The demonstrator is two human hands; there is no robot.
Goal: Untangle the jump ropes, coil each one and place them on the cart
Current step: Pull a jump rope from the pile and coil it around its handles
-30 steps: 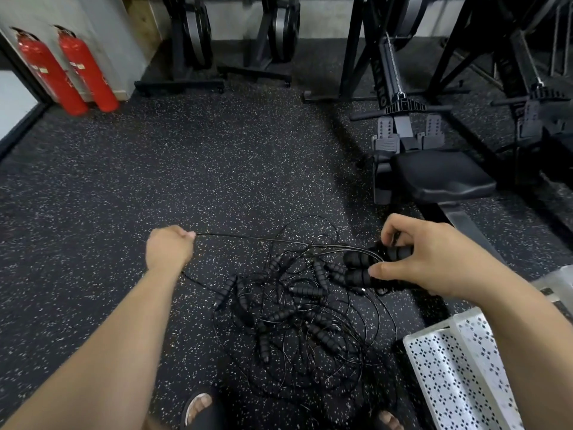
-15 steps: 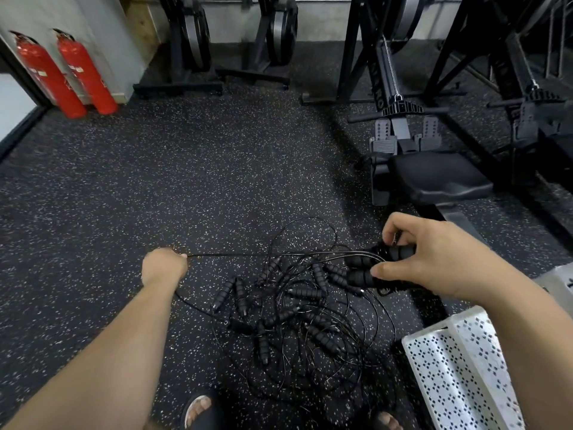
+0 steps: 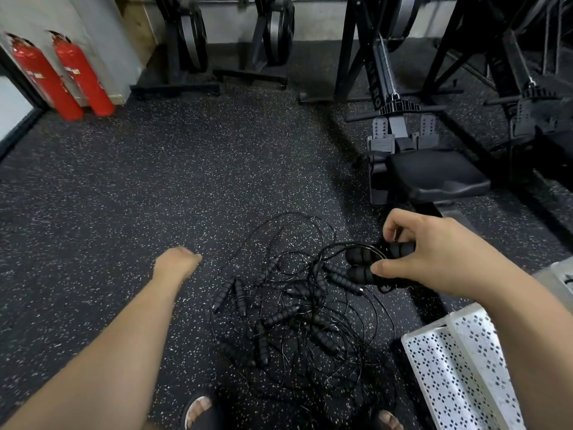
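The right hand [image 3: 440, 259] grasps two rope handles [image 3: 358, 274]; the cart [image 3: 459, 367] edge lies near, below its wrist. The left hand [image 3: 176, 262] is blurred, grip indeterminable; speckled floor [image 3: 93, 212] stretches beyond it.

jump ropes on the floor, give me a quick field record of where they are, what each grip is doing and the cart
jump ropes: tangled pile on the speckled floor, none coiled
right grip: holds two black handles over the pile's right edge
left grip: left of the pile, blurred; cannot tell if it holds a cable
cart: white perforated tray at lower right, no rope on the part in view
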